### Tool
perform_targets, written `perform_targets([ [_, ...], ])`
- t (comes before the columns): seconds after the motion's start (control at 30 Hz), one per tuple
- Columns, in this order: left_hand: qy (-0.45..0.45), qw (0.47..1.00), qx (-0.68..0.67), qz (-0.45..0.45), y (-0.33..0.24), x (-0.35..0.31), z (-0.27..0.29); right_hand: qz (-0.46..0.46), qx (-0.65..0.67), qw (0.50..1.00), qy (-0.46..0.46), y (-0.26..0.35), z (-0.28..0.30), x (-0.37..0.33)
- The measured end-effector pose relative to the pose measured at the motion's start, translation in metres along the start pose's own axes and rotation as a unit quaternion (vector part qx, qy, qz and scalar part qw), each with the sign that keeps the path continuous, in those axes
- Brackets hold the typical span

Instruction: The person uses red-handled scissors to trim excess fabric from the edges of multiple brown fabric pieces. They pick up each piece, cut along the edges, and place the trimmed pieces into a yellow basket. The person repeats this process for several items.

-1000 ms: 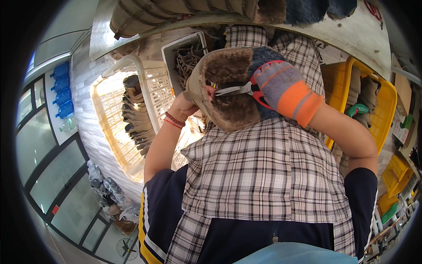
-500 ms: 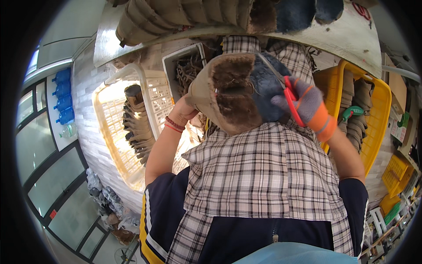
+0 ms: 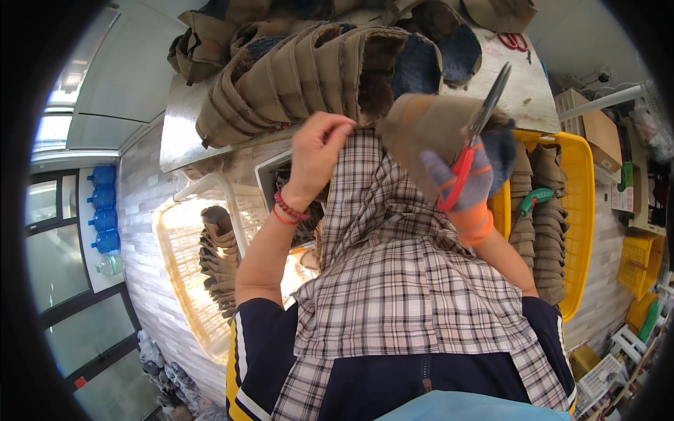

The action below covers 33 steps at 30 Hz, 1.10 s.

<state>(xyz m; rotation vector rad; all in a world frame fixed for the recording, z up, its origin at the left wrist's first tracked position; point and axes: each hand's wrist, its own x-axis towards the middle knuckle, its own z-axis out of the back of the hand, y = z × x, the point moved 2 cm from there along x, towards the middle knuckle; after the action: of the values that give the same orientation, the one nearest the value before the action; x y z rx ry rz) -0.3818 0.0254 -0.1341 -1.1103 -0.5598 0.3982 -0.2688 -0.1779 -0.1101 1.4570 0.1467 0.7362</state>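
My right hand [image 3: 469, 184], in a grey and orange knit glove, is closed around red-handled scissors [image 3: 472, 137], blades pointing up. Against that hand is a brown fur-lined boot shaft [image 3: 428, 130] with blue fur, smeared by motion; whether the fingers also grip it is hard to see. My bare left hand [image 3: 317, 151], with a beaded bracelet at the wrist, is closed, thumb against the curled fingers. Whatever may be in it is hidden. It is apart from that shaft and just in front of a nested row of similar boot shafts [image 3: 298, 77] on the table [image 3: 179, 133].
A cream basket [image 3: 172, 245] at left and a yellow basket [image 3: 579, 231] at right hold stacked shafts. A green-handled tool [image 3: 537, 200] rests on the right stack. A grey bin [image 3: 265, 172] stands under the table edge. Another red-handled pair of scissors [image 3: 512, 42] lies at the far right.
My left hand has let go of the boot shaft and moved up toward the table. The shaft has swung right with my right hand and the scissors. More of the table shows.
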Motion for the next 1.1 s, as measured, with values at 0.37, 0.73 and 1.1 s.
perform_targets([
  [0.37, -0.059, 0.859, 0.468, -0.200, 0.027, 0.127, 0.067, -0.074, 0.278, 0.941, 0.178, -0.093, -0.084, 0.119],
  [0.73, -0.096, 0.835, 0.500, -0.210, 0.023, 0.118, 0.042, 0.041, 0.185, 0.958, 0.217, -0.125, -0.093, 0.147],
  [1.1, -0.168, 0.826, 0.458, -0.281, 0.003, 0.095, 0.033, 0.079, -0.028, 0.951, -0.296, -0.175, 0.085, 0.202],
])
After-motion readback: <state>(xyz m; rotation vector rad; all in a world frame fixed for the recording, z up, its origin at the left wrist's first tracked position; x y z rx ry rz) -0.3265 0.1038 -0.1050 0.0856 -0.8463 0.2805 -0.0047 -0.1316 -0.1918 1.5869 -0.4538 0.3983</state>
